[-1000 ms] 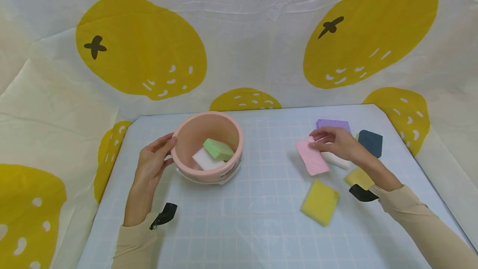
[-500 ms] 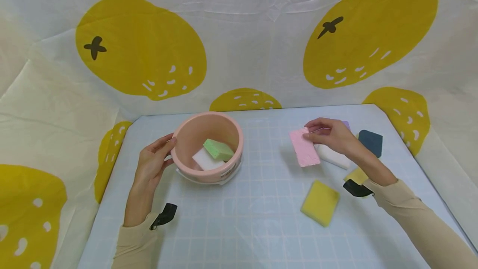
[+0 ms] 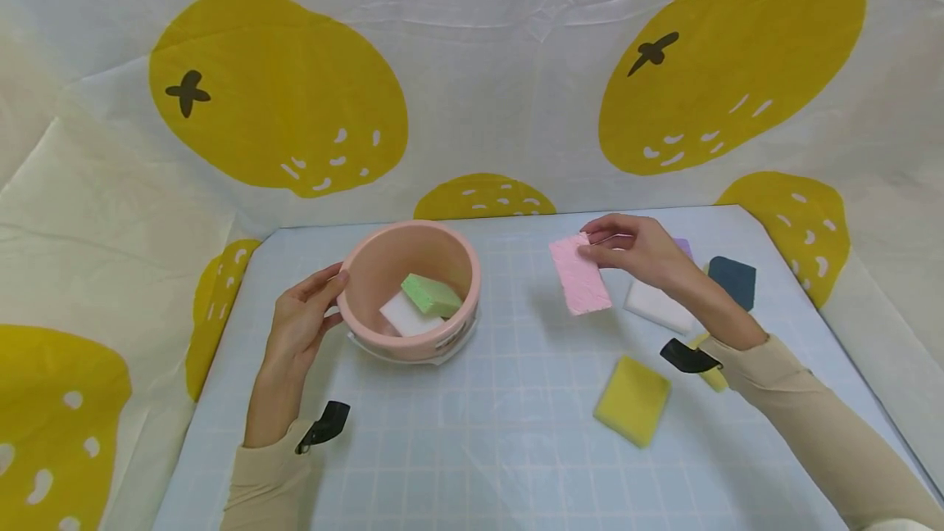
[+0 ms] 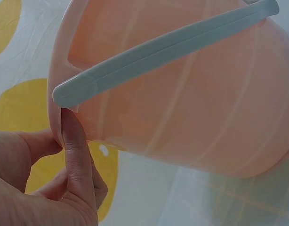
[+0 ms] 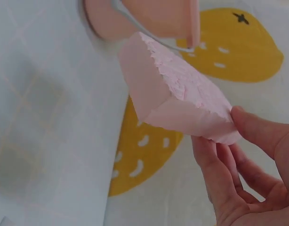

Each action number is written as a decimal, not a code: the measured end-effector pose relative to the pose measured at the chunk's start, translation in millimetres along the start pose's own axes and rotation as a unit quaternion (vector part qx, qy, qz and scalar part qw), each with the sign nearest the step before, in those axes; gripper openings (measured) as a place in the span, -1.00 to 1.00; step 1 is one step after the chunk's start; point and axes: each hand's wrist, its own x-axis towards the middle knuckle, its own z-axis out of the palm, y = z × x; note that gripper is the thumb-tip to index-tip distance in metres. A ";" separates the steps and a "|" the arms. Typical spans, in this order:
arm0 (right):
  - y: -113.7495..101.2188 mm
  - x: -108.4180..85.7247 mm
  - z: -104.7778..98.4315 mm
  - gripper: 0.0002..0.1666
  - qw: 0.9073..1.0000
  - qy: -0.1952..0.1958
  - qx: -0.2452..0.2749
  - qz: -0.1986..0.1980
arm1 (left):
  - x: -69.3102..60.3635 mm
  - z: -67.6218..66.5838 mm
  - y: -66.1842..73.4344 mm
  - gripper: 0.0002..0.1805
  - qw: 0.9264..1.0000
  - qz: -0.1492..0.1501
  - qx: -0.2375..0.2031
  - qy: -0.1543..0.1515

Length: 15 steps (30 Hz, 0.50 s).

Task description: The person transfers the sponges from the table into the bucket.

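Observation:
My left hand [image 3: 298, 322] pinches the left rim of a pink bucket [image 3: 369, 256], thumb and fingers on either side of the rim. Inside the bucket a green sponge [image 3: 431, 296] rests on a white sponge [image 3: 407, 316]. In the left wrist view the bucket's pale grey handle [image 4: 172, 52] hangs across its side. My right hand [image 3: 637, 248] holds a pink sponge [image 3: 580, 274] by its upper corner, above the table and right of the bucket. The right wrist view shows this sponge as a thick block with a rough face, gripped between thumb and fingers.
A yellow sponge [image 3: 633, 401] lies at the front right of the table [image 3: 472, 449]. Behind it are a white sponge [image 3: 659, 306], a dark blue sponge [image 3: 732, 283], and a purple sponge [image 3: 684, 247] partly behind my right hand. My right forearm partly covers another yellow sponge [image 3: 714, 378].
My right hand has carried the pink sponge left and away from me, closer to the bucket, uncovering more of the white sponge. The left hand and bucket have stayed put.

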 end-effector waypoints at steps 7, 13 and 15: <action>-14.3 9.1 7.4 -0.47 0.999 -0.011 0.025 -0.020 | -0.7 0.3 -0.2 -0.32 1.000 0.002 0.002 -0.001; -30.9 16.6 14.2 -0.46 0.998 -0.016 0.047 -0.023 | -0.4 1.5 0.2 -0.34 1.000 -0.001 0.003 0.005; -36.5 19.1 16.8 -0.48 0.998 -0.015 0.057 -0.024 | 0.1 1.5 0.2 -0.34 1.000 -0.002 0.004 0.007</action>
